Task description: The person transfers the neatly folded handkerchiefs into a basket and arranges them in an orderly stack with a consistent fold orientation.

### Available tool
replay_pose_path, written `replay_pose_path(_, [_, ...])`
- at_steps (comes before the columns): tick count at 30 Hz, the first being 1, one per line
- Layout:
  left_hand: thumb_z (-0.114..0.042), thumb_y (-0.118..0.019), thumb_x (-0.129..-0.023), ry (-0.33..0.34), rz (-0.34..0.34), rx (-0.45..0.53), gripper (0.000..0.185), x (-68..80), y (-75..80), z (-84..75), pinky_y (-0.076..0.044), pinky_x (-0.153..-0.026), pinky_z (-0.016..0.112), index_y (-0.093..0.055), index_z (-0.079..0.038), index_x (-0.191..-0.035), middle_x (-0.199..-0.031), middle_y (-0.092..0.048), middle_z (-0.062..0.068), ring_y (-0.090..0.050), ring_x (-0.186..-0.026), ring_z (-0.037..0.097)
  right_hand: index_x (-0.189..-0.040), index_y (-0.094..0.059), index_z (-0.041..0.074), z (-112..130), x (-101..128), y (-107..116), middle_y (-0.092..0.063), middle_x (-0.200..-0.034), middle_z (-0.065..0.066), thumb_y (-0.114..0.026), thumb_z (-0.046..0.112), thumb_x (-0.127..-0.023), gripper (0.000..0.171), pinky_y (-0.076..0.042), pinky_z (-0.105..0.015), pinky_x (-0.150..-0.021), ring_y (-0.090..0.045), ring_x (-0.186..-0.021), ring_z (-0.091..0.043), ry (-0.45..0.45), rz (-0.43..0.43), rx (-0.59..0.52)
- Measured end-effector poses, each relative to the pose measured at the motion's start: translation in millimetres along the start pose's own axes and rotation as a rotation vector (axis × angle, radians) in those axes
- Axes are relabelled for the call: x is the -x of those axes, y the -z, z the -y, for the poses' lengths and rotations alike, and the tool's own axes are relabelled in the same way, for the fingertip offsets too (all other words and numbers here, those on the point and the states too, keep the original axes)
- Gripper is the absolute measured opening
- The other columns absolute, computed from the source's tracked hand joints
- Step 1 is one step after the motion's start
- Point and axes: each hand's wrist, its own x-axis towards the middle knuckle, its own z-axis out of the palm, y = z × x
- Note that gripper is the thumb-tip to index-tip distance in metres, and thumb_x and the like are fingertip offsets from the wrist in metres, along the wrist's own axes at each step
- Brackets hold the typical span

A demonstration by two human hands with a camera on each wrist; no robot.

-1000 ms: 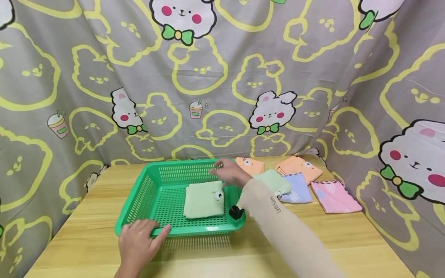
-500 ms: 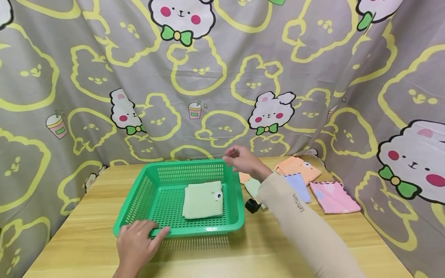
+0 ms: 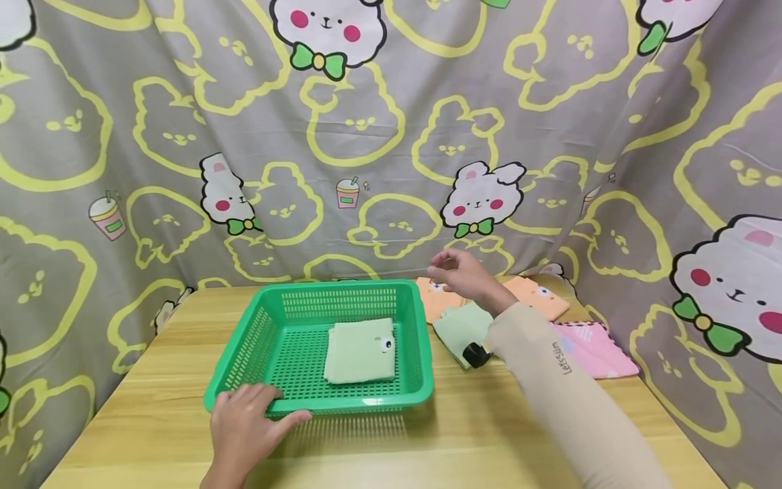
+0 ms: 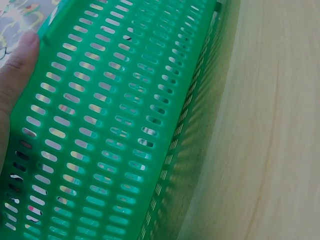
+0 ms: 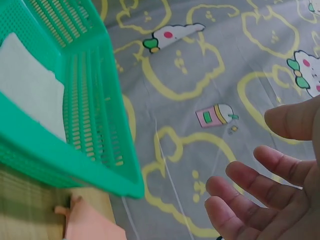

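Note:
My left hand holds the near-left rim of a green plastic basket, fingers over the edge and thumb along the front. In the left wrist view the thumb lies near the slotted wall. A folded pale-green towel with an eye motif lies inside, right of centre. My right hand is in the air beyond the basket's right side, above an orange towel. In the right wrist view its fingers are spread and loosely bent, holding nothing.
Right of the basket, a second pale-green towel, another orange towel and a pink towel lie on the wooden table. The right forearm hides most of a blue towel. A patterned curtain stands behind.
My right hand has moved right, from above the basket to over the towels beside it. The left hand stays on the rim. The folded green towel has not moved.

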Motion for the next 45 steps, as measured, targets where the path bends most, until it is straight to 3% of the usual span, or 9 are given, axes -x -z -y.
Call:
replay_pose_path(8, [-0.085, -0.053, -0.069, 0.003, 0.002, -0.003, 0.071, -1.4, -0.1, -1.5, -0.035, -0.060, 0.040, -0.065, -0.015, -0.068, -0.071, -0.068, 0.002, -0.063, -0.065, 0.025, -0.131, -0.043, -0.004, -18.4, 5.6, 19.0, -0.050, -0.126, -0.023, -0.054, 0.019, -0.101, 0.039, -0.045, -0.048, -0.096, -0.056, -0.115, -0.037, -0.041, -0.041, -0.018])
replay_pose_path(18, [-0.084, -0.055, -0.068, 0.014, -0.003, -0.005, 0.070, -0.3, -0.4, -2.3, -0.036, -0.062, 0.041, -0.065, -0.015, -0.068, -0.071, -0.068, 0.002, -0.062, -0.065, 0.024, -0.133, -0.040, -0.001, -41.1, 10.4, 32.6, -0.047, -0.130, -0.024, -0.053, 0.023, -0.101, 0.043, -0.045, -0.048, -0.096, -0.056, -0.116, -0.038, -0.111, -0.084, -0.006])
replay_pose_path(30, [-0.079, -0.065, -0.063, 0.014, -0.006, -0.002, 0.064, -0.1, -1.2, -1.5, -0.035, -0.063, 0.041, -0.065, -0.015, -0.069, -0.071, -0.068, 0.002, -0.063, -0.065, 0.024, -0.135, -0.036, -0.003, -64.3, 18.1, 38.2, -0.044, -0.133, -0.027, -0.054, 0.024, -0.100, 0.048, -0.046, -0.046, -0.094, -0.052, -0.119, -0.042, -0.160, -0.100, -0.015])
replay_pose_path(45, [-0.079, -0.064, -0.063, 0.006, -0.012, -0.006, 0.065, 1.0, -3.6, -1.0, -0.036, -0.062, 0.041, -0.065, -0.015, -0.069, -0.070, -0.067, 0.001, -0.061, -0.063, 0.023, -0.136, -0.036, -0.003, -94.4, 26.6, 41.1, -0.048, -0.134, -0.029, -0.052, 0.032, -0.100, 0.052, -0.049, -0.046, -0.089, -0.058, -0.114, -0.038, -0.266, -0.087, 0.010])
